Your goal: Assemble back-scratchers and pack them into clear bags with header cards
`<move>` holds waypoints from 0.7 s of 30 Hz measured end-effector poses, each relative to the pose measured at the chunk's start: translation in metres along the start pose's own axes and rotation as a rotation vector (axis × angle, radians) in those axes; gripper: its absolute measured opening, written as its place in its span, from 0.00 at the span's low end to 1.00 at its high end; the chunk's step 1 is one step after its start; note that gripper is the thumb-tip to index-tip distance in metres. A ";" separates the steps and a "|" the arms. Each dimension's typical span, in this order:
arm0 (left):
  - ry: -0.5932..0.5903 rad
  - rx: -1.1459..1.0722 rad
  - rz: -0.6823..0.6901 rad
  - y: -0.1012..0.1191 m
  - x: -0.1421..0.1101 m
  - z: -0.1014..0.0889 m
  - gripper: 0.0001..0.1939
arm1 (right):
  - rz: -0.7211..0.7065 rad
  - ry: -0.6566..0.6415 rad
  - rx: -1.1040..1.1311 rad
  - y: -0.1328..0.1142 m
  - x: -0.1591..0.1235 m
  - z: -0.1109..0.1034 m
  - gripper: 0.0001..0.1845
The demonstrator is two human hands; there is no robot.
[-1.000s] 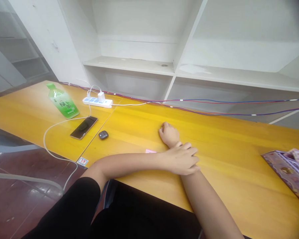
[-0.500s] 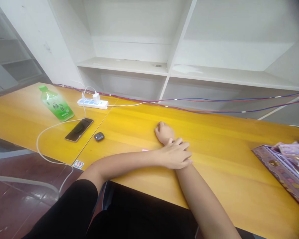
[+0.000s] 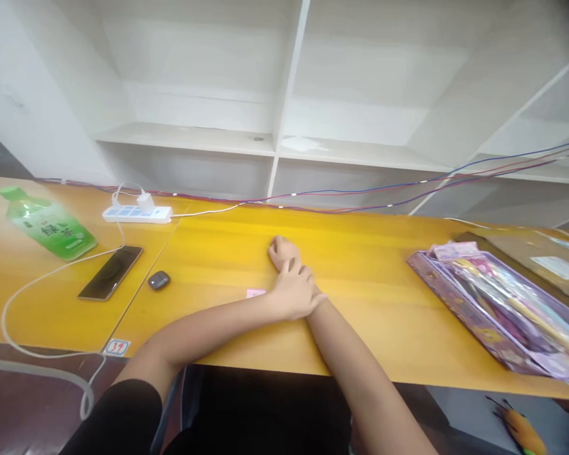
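At the bottom of the frame, a black sleeve (image 3: 118, 414) covers the upper part of the person's left arm, and an orange item (image 3: 524, 433) shows below the table (image 3: 370, 272) at lower right. A number card (image 3: 117, 347) sits at the table's near edge, lower left.

Around the centre, the left hand (image 3: 294, 294) lies across the right wrist, its fingers a little apart and draped over the skin; whether they press cannot be told. Just beyond, the right hand (image 3: 283, 253) rests on the tabletop, fingers curled loosely together, with nothing visible in it. The posture reads as resting, no object being handled. Using the right hand freely would call for lifting the left one off first.

The pink label (image 3: 255, 293) lies just beside the left forearm. The dark case (image 3: 159, 280) is farther left, near the phone (image 3: 110, 273), which lies flat by a white cable (image 3: 2, 316). At right, a purple tray (image 3: 459, 303) contains plastic-wrapped items, with a cardboard box (image 3: 507, 249) behind it.

At upper left, a green bottle (image 3: 52, 229) appears slanted; its true posture is unclear. The power strip (image 3: 159, 215) holds a white charger (image 3: 145, 202). Coloured wires (image 3: 351, 191) run before the white shelving (image 3: 184, 138).
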State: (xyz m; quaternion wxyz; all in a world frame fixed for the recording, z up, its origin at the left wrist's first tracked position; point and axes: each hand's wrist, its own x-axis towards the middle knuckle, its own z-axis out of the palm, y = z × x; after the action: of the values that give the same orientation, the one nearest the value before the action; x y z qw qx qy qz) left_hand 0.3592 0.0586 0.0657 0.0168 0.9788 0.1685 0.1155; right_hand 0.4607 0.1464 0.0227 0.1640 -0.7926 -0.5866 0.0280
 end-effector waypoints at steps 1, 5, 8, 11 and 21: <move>-0.039 -0.032 0.029 0.008 -0.004 -0.004 0.36 | -0.020 0.002 0.002 0.000 -0.002 -0.002 0.17; -0.100 -0.241 0.320 0.056 -0.032 -0.031 0.36 | -0.092 0.000 -0.014 0.001 -0.019 -0.011 0.15; -0.129 -0.509 0.447 0.079 -0.054 -0.044 0.18 | -0.097 -0.009 -0.053 0.025 -0.046 -0.025 0.14; -0.217 -0.513 0.557 0.081 -0.063 -0.029 0.09 | -0.058 0.003 -0.154 0.090 -0.077 -0.059 0.14; -0.094 -0.363 0.745 0.071 -0.050 0.053 0.10 | 0.776 0.173 -0.485 0.392 -0.161 -0.218 0.41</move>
State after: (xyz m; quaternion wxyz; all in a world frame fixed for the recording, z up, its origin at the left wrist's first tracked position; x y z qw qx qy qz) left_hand 0.3490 -0.0250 0.0080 0.1536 0.9582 -0.2213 0.0968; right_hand 0.8235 -0.1552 0.0905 -0.0005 -0.9683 -0.2206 -0.1168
